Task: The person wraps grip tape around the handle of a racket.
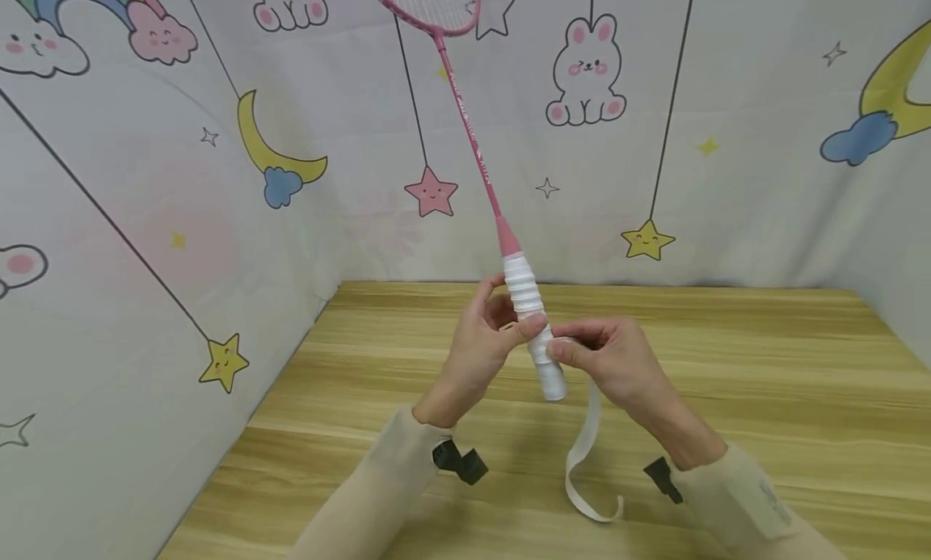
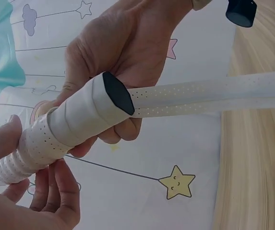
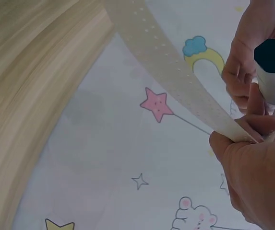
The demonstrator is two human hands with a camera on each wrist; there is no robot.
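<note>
A pink badminton racket (image 1: 465,124) is held up at a tilt, its head toward the top and its white-wrapped handle (image 1: 525,289) lowest. My left hand (image 1: 480,342) grips that handle around its middle, thumb across the front. Just below, my right hand (image 1: 618,362) pinches a white perforated grip tape (image 3: 175,76) against the handle. The tape's free end hangs down to the right in the head view. In the left wrist view, ridged tape turns cover the upper handle, a smoother white layer lies nearer the butt, and the dark butt cap (image 2: 119,94) shows.
Below the hands lies a wood-grain table (image 1: 349,495). A white cloth (image 1: 364,99) printed with stars, moons and rabbits stands behind and to the left. Small dark devices (image 1: 460,461) sit at both wrists. Light teal fabric (image 2: 3,52) shows at one edge of the left wrist view.
</note>
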